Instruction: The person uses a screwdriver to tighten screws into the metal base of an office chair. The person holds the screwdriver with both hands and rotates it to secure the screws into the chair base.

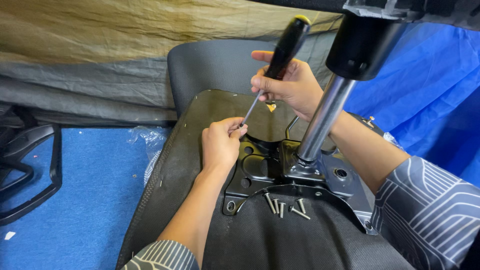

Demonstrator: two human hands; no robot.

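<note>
Upturned office chair seat (200, 150) lay on blue carpet (90, 200), underside facing up. Black metal mounting plate (260, 170) sat on the seat bottom, with the chrome gas cylinder (325, 117) rising from it at a slant. Right hand (292, 87) was wrapped closed round the black handle of a screwdriver (280, 60), shaft angled down and left. Left hand (220, 145) pinched the shaft near its tip (243, 124) with fingers closed, right at the plate's upper left corner; whether a screw sat under the tip could not be told. Five loose screws (286, 206) lay together on the seat fabric just below the plate
</note>
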